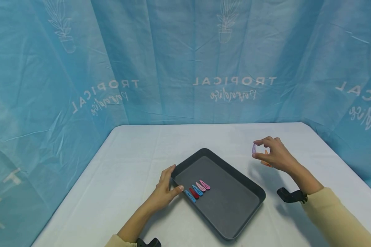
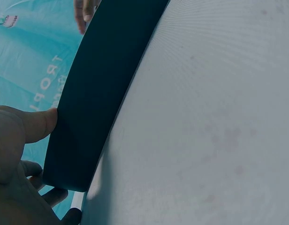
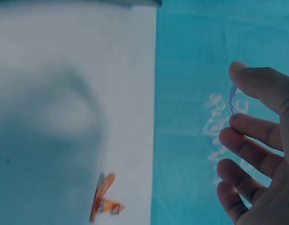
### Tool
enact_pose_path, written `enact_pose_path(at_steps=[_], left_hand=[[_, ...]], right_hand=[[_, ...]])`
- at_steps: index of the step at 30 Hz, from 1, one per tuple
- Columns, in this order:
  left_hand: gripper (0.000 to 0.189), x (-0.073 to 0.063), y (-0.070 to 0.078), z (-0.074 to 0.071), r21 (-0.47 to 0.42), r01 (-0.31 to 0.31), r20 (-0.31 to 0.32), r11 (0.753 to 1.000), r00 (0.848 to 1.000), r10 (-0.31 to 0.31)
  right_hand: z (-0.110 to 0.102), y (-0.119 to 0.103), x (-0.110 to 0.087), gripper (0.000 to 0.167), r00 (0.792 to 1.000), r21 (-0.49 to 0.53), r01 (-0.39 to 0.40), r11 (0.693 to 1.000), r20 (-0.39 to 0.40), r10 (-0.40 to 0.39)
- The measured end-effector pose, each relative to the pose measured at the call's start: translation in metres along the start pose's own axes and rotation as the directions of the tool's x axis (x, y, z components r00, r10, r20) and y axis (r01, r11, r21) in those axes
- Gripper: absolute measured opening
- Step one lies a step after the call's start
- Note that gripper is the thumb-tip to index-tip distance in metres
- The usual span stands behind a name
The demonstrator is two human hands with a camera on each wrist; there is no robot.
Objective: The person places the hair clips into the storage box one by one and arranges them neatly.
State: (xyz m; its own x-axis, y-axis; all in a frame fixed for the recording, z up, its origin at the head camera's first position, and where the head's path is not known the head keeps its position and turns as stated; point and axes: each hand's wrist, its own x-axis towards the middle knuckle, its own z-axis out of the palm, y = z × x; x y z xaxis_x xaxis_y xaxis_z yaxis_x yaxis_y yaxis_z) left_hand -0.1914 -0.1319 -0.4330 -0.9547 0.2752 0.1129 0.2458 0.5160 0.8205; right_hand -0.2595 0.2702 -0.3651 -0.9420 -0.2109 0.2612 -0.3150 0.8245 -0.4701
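A purple snap hair clip (image 1: 254, 148) is pinched upright between the thumb and a fingertip of my right hand (image 1: 273, 153), raised over the right part of the table. In the right wrist view the clip (image 3: 232, 98) spans the gap between thumb and finger. Orange hair clips (image 3: 102, 199) lie on the table below, partly hidden by that hand in the head view. My left hand (image 1: 164, 190) holds a dark grey baking tray (image 1: 228, 195) at its left corner, thumb at the rim. Inside, a slanted row of blue, red and pink hair clips (image 1: 199, 188) lies near that thumb.
A white cloth covers the table (image 1: 142, 144). Blue printed curtains (image 1: 173, 61) hang behind it and at both sides. Each wrist wears a black camera mount (image 1: 292, 195).
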Motion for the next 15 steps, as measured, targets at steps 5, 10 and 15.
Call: enact_pose_path(at_steps=[5,10,15], left_hand=[[0.077,0.000,0.000,0.000,0.004,-0.005,-0.002,1.000,1.000,0.005],[0.076,0.000,0.001,0.000,0.007,-0.008,0.001,1.000,1.000,0.008],[0.077,0.000,0.001,0.000,0.011,-0.009,-0.003,1.000,1.000,0.009]], right_hand=[[0.002,-0.016,0.003,0.051,0.998,0.025,0.059,0.998,-0.006,-0.059],[0.008,-0.032,0.007,0.050,0.991,0.058,0.131,0.990,-0.001,-0.131],[0.013,-0.044,0.010,0.049,0.980,0.088,0.195,0.977,0.015,-0.197]])
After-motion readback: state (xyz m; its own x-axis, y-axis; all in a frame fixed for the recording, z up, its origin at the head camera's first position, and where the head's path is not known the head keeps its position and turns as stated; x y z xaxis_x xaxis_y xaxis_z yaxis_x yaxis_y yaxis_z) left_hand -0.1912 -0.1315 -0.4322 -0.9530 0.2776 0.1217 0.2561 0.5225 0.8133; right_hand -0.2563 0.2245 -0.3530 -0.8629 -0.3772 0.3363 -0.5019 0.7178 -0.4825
